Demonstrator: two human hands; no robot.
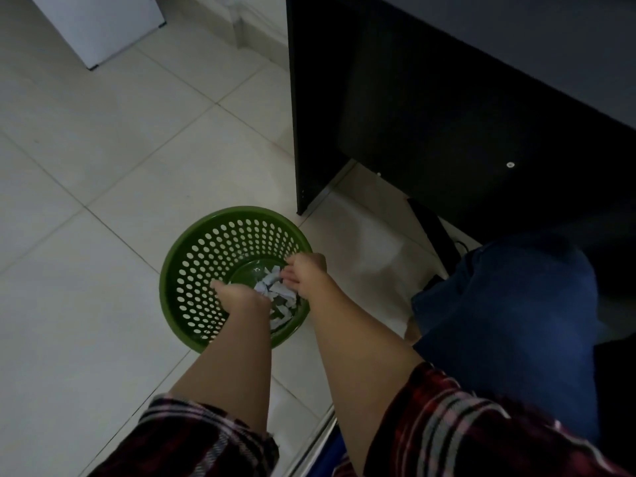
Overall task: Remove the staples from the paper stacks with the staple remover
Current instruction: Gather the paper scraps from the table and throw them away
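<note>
Both my hands reach down into a green perforated waste basket (pixel 206 249) standing on the tiled floor. White torn paper scraps (pixel 280 297) lie in its bottom. My left hand (pixel 237 297) is seen from the back, its fingers curled down inside the basket and hidden. My right hand (pixel 306 273) hangs over the basket's right rim, its fingers pointing left and touching the scraps. No staple remover and no stapled paper stack is in view.
A black desk side panel (pixel 316 108) stands just behind and right of the basket, with dark space under the desk. My knee in blue jeans (pixel 509 311) is at the right. A white cabinet (pixel 99 25) stands at the top left on pale floor tiles.
</note>
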